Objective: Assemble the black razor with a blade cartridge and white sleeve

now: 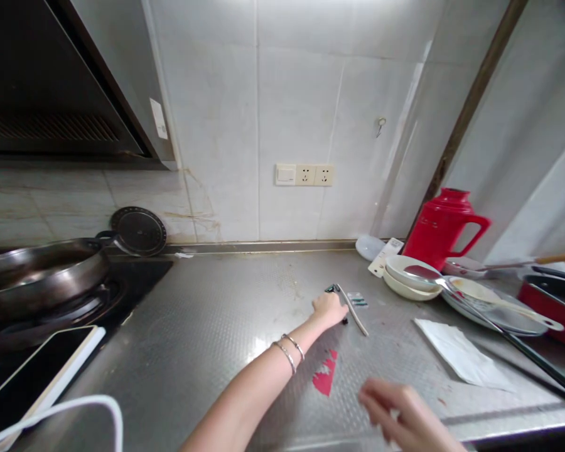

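My left hand [328, 310], with two silver bracelets on the wrist, reaches to the middle of the metal counter. Its fingers are closed over a small dark item, mostly hidden, whose ends poke out on both sides. A thin silver-grey rod [353, 311] lies slanted right beside these fingers. Just past the rod is a small clear packet [358, 301] with dark green strips. My right hand [400, 408] hovers over the front of the counter, blurred. Its fingers are loosely bent with a gap between them, and nothing shows in it. A torn red patch [324, 376] marks the counter between the hands.
On the left, a pan [42, 270] sits on the black stove beside a tablet-like device [37, 376] with a white cable [108, 402]. At right are a red thermos [437, 229], stacked bowls [412, 276], a long-handled ladle [499, 326], white paper [464, 355] and a red pot [546, 314].
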`<state>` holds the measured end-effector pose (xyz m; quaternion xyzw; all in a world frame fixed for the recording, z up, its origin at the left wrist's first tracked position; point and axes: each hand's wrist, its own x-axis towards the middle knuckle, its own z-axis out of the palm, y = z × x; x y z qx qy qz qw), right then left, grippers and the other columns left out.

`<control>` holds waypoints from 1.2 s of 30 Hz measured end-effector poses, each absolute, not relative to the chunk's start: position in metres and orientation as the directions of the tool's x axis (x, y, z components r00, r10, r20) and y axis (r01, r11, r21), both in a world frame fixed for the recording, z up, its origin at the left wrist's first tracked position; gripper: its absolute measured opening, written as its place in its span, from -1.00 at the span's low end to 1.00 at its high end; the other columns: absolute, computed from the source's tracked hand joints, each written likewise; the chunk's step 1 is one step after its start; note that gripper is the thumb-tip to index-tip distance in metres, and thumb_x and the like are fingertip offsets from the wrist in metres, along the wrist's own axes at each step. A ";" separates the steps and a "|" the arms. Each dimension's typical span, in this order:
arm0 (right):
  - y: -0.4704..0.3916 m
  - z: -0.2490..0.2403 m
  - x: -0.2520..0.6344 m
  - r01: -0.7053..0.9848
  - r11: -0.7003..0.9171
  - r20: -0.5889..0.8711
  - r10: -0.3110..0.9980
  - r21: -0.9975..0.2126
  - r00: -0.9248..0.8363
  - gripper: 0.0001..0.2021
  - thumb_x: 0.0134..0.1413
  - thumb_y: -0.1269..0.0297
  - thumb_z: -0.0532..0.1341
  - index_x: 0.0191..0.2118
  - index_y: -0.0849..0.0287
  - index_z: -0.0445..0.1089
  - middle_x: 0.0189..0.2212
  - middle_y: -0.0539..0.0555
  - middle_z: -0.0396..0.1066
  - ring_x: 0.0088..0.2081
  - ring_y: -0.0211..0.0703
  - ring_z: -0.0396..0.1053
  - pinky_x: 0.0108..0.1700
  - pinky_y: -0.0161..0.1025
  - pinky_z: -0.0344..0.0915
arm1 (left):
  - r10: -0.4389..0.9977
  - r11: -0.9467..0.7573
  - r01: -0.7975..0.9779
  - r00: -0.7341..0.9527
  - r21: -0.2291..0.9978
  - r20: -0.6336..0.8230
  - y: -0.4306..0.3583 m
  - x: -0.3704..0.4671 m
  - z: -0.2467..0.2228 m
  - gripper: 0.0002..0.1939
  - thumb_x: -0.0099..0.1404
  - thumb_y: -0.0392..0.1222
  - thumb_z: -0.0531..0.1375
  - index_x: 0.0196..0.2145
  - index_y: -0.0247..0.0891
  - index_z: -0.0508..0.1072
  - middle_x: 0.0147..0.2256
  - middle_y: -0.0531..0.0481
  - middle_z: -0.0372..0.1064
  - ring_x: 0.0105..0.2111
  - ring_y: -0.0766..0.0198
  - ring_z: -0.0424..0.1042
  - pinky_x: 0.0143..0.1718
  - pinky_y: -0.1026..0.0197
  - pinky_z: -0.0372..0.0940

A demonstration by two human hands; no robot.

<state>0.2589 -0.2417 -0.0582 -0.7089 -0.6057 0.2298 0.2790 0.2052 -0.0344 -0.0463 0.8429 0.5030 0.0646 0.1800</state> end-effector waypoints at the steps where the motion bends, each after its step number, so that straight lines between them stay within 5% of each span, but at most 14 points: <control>1: -0.223 -0.049 0.272 0.749 -0.107 0.023 0.987 -0.654 0.161 -0.69 0.10 0.04 0.00 -0.45 -0.01 0.41 -0.59 0.01 0.35 -0.49 -0.12 0.35 -0.49 -0.25 0.23 | 0.868 -0.435 0.824 0.491 0.364 -0.075 -0.034 0.207 -0.046 -0.58 0.17 0.00 0.04 -0.15 -0.34 0.45 -0.18 -0.28 0.42 -0.12 0.05 0.39 -0.19 0.15 0.29; 7: -0.126 -0.038 0.317 0.923 -0.311 -0.007 0.948 -0.227 0.318 -0.70 0.12 0.11 -0.04 -0.32 0.17 0.35 -0.38 0.18 0.44 -0.30 -0.02 0.41 -0.35 -0.26 0.18 | 0.854 -0.453 0.821 0.511 0.346 -0.094 -0.033 0.214 -0.043 -0.62 0.17 -0.10 0.06 -0.12 -0.35 0.43 -0.15 -0.29 0.41 -0.11 0.05 0.38 -0.16 0.13 0.30; 11: -0.102 -0.051 0.320 0.929 -0.356 -0.061 0.934 -0.102 0.352 -0.65 0.14 0.12 -0.07 -0.19 0.22 0.33 -0.25 0.28 0.43 -0.21 0.05 0.41 -0.31 -0.21 0.19 | 0.852 -0.443 0.825 0.509 0.350 -0.122 -0.034 0.218 -0.041 -0.62 0.19 -0.09 0.06 -0.11 -0.34 0.41 -0.12 -0.28 0.39 -0.09 0.06 0.37 -0.14 0.15 0.29; 22: -0.084 -0.052 0.312 0.969 -0.238 -0.050 0.971 -0.068 0.235 -0.70 0.10 0.27 -0.05 -0.31 0.27 0.39 -0.27 0.29 0.44 -0.23 0.01 0.41 -0.37 -0.26 0.14 | 0.899 -0.403 0.820 0.439 0.407 0.007 -0.014 0.195 -0.057 -0.61 0.13 -0.03 0.09 -0.19 -0.33 0.46 -0.23 -0.22 0.45 -0.18 0.09 0.42 -0.27 0.24 0.29; 36: -0.036 -0.051 0.138 0.978 -0.012 0.091 0.995 -0.208 0.031 -0.65 0.07 0.26 -0.05 -0.31 0.29 0.44 -0.34 0.32 0.47 -0.29 0.01 0.44 -0.32 -0.24 0.23 | 0.969 -0.248 0.930 0.237 0.272 0.073 0.026 -0.014 -0.042 -0.68 0.13 -0.08 0.05 -0.46 -0.36 0.50 -0.44 -0.18 0.45 -0.44 0.25 0.40 -0.50 0.31 0.09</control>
